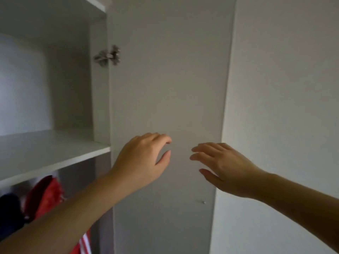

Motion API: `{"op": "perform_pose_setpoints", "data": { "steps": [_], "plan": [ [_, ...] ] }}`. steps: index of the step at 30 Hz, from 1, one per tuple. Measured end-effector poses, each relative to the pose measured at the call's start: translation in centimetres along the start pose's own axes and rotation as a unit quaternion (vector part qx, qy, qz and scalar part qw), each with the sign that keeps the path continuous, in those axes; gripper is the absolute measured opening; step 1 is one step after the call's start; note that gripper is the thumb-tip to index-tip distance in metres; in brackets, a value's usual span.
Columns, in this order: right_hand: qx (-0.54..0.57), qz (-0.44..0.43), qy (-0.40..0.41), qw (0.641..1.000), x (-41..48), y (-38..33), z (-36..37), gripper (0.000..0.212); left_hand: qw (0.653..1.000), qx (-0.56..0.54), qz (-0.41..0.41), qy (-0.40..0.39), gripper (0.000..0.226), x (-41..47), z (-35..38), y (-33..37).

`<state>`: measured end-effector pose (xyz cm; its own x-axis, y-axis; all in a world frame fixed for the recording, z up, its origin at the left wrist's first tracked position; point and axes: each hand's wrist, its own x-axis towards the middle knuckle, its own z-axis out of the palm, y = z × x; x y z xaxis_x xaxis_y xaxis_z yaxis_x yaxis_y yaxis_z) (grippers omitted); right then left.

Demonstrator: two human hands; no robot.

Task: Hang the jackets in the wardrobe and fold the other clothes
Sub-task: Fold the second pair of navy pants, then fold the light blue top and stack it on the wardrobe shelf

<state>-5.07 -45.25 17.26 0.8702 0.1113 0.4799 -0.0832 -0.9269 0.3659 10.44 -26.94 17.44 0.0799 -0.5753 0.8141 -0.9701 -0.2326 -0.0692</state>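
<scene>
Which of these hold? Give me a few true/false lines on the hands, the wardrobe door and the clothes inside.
1. Both hands are empty. True: the left hand and the right hand hold nothing, in front of the door.
2. The wardrobe door is closed. False: it stands open, with the hinge and the inside in view.
3. A red garment is below the shelf. True.
4. The right hand grips a hanger. False: its fingers are spread and no hanger is in view.
5. A dark garment lies on the shelf. False: it is under the shelf, left of the red one.
</scene>
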Motion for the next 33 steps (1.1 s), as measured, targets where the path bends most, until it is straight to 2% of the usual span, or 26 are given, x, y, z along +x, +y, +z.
{"op": "perform_pose_setpoints", "data": {
  "steps": [6,10,14,19,26,33],
  "plan": [
    [-0.011,0.191,0.001,0.982,-16.1,6.5,-3.4,0.034,0.972,-0.233,0.002,0.021,0.029,2.0,9.4,14.0],
    [0.019,0.318,0.045,0.947,-25.7,8.7,-3.2,0.035,0.935,-0.354,-0.013,-0.02,0.026,2.6,15.8,22.0],
    [0.086,0.424,0.095,0.897,-33.8,9.6,-0.2,0.025,0.888,-0.454,-0.043,-0.065,0.024,1.2,22.4,29.1],
    [0.113,0.545,0.104,0.824,-42.9,11.7,4.3,0.022,0.833,-0.522,-0.039,-0.177,0.025,0.0,31.5,38.5],
    [0.089,0.67,0.106,0.729,-52.9,20.4,6.5,0.021,0.753,-0.587,-0.002,-0.296,0.025,3.0,42.7,50.2],
    [0.037,0.755,0.114,0.645,-64.1,24.6,5.6,0.019,0.664,-0.63,0.096,-0.391,0.024,5.7,49.7,64.6]
  ]
}}
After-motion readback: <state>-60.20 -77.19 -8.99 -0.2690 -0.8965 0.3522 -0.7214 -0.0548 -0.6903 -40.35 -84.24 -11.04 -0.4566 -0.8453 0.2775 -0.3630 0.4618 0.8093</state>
